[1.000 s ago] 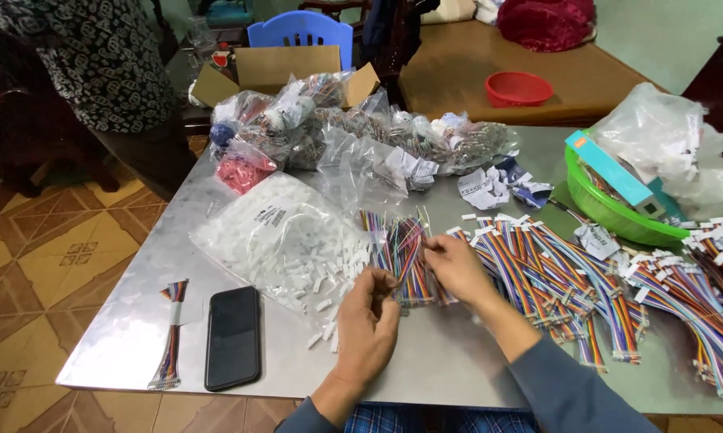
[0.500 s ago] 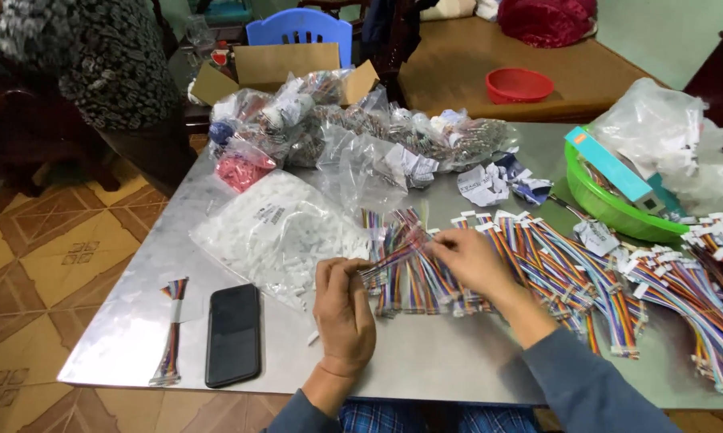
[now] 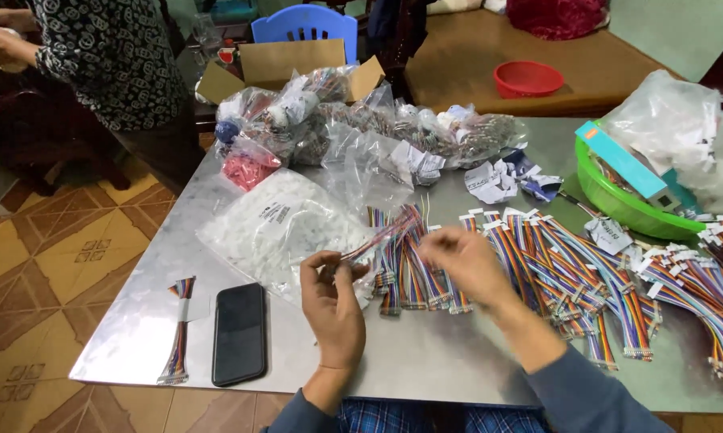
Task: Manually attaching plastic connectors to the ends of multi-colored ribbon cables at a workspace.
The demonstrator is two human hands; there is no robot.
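Left hand (image 3: 333,309) pinches one ribbon cable (image 3: 371,242) just above the near cable pile (image 3: 414,277). Right hand (image 3: 462,261) blurred, grip unclear. Sorting step; next likely needs a steady two-hand hold.

The left hand (image 3: 335,301) pinches a ribbon cable (image 3: 375,239) while the right hand (image 3: 463,263) hovers over cable bundles (image 3: 538,256).

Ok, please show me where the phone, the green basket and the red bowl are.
phone (image 3: 239,332), head view, middle of its dark screen.
green basket (image 3: 618,204), head view, front of its outer wall.
red bowl (image 3: 528,78), head view, its inside, near the centre.
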